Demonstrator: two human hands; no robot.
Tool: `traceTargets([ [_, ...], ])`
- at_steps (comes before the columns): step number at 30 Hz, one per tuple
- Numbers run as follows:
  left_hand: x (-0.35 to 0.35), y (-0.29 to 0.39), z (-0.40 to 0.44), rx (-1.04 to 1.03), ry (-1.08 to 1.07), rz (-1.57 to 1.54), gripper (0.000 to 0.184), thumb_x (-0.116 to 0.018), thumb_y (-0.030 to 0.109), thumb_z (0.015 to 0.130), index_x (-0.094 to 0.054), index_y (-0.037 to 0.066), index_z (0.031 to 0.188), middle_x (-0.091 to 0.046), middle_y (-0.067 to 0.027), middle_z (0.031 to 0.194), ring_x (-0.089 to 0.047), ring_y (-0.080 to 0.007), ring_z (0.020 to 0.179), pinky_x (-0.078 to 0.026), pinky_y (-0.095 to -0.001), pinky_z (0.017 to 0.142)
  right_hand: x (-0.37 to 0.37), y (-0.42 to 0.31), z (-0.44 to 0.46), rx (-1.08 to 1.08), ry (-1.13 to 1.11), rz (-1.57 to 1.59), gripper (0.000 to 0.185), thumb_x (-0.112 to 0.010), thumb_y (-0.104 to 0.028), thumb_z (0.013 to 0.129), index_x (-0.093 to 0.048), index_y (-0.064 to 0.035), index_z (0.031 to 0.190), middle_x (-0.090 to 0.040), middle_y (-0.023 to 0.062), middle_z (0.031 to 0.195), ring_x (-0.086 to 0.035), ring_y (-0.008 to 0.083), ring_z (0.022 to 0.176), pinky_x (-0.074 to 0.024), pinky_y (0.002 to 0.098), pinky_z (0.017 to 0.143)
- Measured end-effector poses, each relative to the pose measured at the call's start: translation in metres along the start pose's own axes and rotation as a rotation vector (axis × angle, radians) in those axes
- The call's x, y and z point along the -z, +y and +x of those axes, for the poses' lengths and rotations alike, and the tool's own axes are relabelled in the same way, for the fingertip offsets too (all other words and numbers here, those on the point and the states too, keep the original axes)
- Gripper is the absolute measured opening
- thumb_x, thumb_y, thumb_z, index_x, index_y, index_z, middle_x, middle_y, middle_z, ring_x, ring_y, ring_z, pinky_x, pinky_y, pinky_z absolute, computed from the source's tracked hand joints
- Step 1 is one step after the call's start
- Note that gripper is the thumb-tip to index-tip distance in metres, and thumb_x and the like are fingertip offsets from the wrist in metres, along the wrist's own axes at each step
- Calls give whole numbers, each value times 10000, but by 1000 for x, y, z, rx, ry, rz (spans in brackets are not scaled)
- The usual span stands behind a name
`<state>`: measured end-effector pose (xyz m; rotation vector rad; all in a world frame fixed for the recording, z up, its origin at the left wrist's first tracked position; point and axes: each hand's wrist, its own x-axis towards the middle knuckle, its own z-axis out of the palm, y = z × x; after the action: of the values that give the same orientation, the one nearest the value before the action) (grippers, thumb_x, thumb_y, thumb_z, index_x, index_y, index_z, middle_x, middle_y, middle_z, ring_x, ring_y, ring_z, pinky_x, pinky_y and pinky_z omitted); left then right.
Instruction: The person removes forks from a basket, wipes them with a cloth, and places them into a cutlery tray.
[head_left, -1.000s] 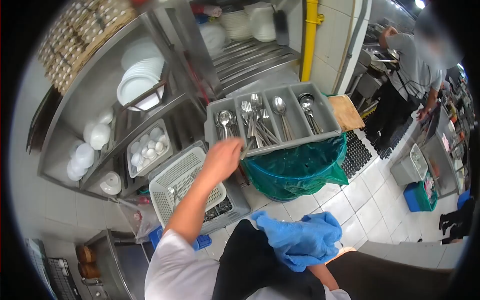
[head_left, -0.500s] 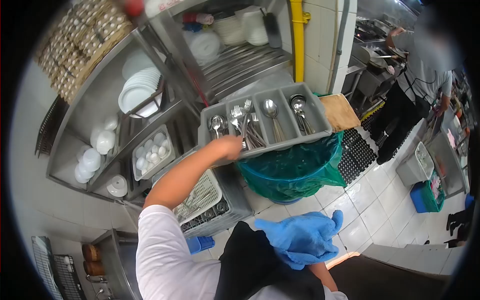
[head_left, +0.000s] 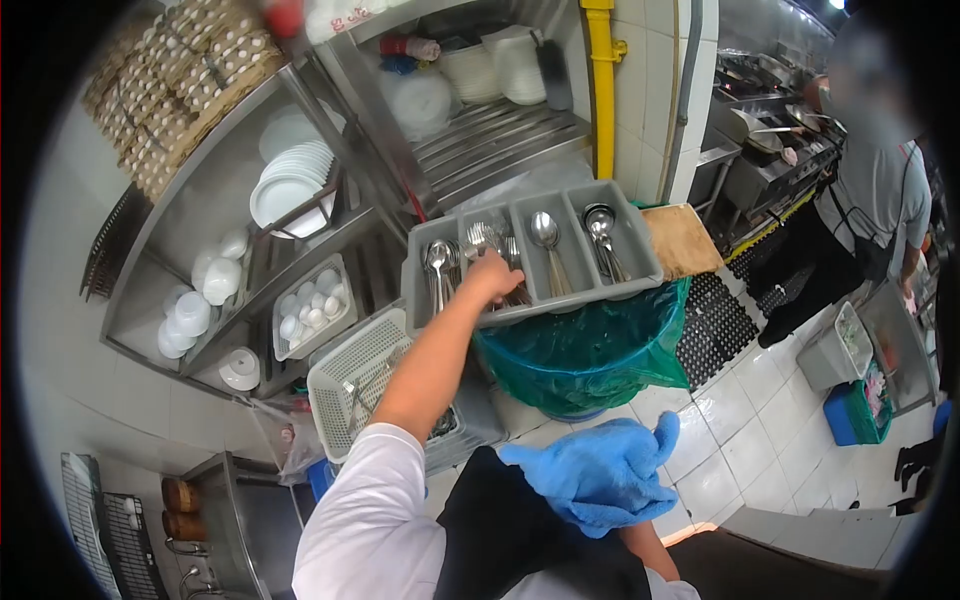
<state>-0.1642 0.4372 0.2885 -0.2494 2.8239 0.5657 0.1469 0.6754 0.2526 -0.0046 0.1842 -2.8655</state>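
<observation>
A grey cutlery tray [head_left: 590,283] with four compartments is in front of me, above a green-lined bin. My left hand [head_left: 490,279] reaches into its second compartment from the left, its fingers closed around forks [head_left: 483,236]. Spoons [head_left: 437,262] fill the leftmost compartment, larger spoons [head_left: 545,232] lie in the third, and round-bowled spoons [head_left: 601,224] are in the rightmost. A bunched blue towel [head_left: 598,475] covers my right hand, which holds it up near my body. Only the right forearm [head_left: 646,548] shows below it; the fingers are hidden.
The green-lined bin [head_left: 590,372] stands under the tray, beside a wooden board [head_left: 682,240]. A perforated white basket [head_left: 335,385] with cutlery sits at left. Shelves hold plates [head_left: 285,195], bowls [head_left: 190,313] and egg trays [head_left: 170,90]. Another person [head_left: 865,180] stands at far right.
My left hand has moved right and slightly up, deeper among the forks; a fork that stood raised there now lies lower. The white basket shows more fully. The blue towel stays in my right hand.
</observation>
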Motion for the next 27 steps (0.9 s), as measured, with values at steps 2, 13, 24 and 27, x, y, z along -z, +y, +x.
traceTargets([
  [2, -3, -5, 9, 3, 27, -104, 824, -728, 300, 782, -330, -188, 1313, -710, -236, 874, -711, -319, 743, -569, -373, 757, -4, 2, 4, -8, -14, 19, 370, -584, -460, 900, -524, -121, 763, -571, 77, 898, -548, 216, 898, -434, 379, 930],
  [13, -34, -12, 22, -157, 520, -40, 365, -579, 89, 837, -459, -33, 1159, -660, -303, 940, -650, -452, 947, -519, -532, 843, -23, 5, 14, -32, -101, 90, 432, -560, -516, 918, -494, -140, 713, -559, 62, 846, -538, 202, 857, -435, 375, 919],
  [24, 12, 3, -6, -107, 132, 230, 395, -639, 374, 848, -709, 55, 1070, -680, -223, 1096, -643, -394, 1055, -525, -468, 893, 20, 0, 1, 3, 142, -63, 579, -387, -696, 935, -468, -159, 734, -562, 62, 835, -522, 239, 871, -424, 401, 901],
  [27, 37, 0, 52, -274, 595, 35, 431, -653, 373, 846, -670, 75, 1157, -659, -228, 1136, -632, -403, 1044, -513, -485, 899, 16, 2, 7, 48, -15, -30, 592, -368, -705, 935, -504, -154, 765, -575, 70, 857, -524, 252, 895, -417, 412, 927],
])
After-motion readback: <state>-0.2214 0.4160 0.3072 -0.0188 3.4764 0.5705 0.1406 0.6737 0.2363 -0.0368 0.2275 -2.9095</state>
